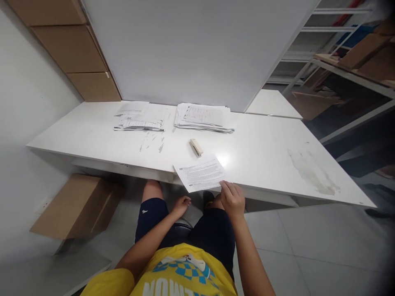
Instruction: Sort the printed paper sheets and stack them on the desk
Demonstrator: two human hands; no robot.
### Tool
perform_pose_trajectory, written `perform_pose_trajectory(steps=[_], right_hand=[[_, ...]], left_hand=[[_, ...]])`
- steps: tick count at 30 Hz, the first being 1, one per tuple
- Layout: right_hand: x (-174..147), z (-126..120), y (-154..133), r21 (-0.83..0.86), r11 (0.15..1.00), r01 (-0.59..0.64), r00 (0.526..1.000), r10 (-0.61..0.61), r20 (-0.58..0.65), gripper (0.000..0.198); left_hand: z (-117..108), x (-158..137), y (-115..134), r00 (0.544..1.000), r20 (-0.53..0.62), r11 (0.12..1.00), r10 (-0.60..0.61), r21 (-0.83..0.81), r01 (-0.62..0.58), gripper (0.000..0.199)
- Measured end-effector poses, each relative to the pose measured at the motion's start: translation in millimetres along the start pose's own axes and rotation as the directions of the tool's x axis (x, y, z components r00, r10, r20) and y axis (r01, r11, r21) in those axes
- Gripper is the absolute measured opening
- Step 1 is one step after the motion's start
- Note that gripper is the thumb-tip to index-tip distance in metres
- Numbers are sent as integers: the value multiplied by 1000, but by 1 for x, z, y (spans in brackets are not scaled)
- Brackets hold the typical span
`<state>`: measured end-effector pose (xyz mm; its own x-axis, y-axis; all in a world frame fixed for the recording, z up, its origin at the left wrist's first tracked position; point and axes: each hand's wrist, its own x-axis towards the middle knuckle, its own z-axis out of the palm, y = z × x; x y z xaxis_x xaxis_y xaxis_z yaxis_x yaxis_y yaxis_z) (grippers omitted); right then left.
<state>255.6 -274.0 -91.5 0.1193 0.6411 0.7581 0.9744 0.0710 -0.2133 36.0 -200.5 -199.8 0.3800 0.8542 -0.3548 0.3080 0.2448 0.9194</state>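
Sheet (202, 174) overhangs counter (265, 156) edge, corner pinched tight in fingers of right hand (232, 198) | left hand (181, 206) curls loosely, grip unclear | stapler (196, 147) lies unheld beyond | left stack (138, 117), right stack (203, 116) sit gathered; this sheet, outside both, is left

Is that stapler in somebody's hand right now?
No, the stapler lies on the table, while the right hand holds a sheet near one corner.

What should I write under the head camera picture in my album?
Right hand holding a printed white paper sheet by one corner, near a small beige stapler.
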Motion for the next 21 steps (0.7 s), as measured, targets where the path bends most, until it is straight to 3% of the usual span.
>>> perform_pose_trajectory(steps=[6, 9, 11, 13, 15, 16, 18, 21], right_hand=[[16, 3, -1, -1, 1000, -5, 1000, 5, -26, 33], [15, 5, -2, 16, 1000, 7, 998, -6, -63, 35], [10, 6, -2, 37, 999, 13, 997, -10, -73, 38], [4, 7, 0, 58, 998, 7, 998, -4, -66, 41], [1, 9, 1, 57, 998, -4, 998, 8, -61, 40], [1, 11, 2, 49, 999, -11, 998, 14, -60, 39], [4, 14, 1, 24, 999, -21, 998, 23, -60, 35], [9, 19, -2, 2, 999, -43, 996, 43, -76, 30]], left_hand=[[-8, -24, 18, 985, 14, 972, 171, 158, -171, 20], [-20, -46, 32, 939, 53, 904, 340, 259, -341, 25], [-42, -59, 50, 846, 41, 790, 531, 337, -512, 27], [-74, -62, 79, 697, 93, 596, 711, 446, -668, 26], [-112, -49, 121, 580, 229, 398, 782, 532, -747, 24], [-130, -36, 145, 567, 256, 345, 783, 579, -739, 25], [-164, 4, 194, 585, 173, 339, 792, 673, -658, 26], [-207, 83, 255, 627, -43, 416, 778, 783, -462, 31]])
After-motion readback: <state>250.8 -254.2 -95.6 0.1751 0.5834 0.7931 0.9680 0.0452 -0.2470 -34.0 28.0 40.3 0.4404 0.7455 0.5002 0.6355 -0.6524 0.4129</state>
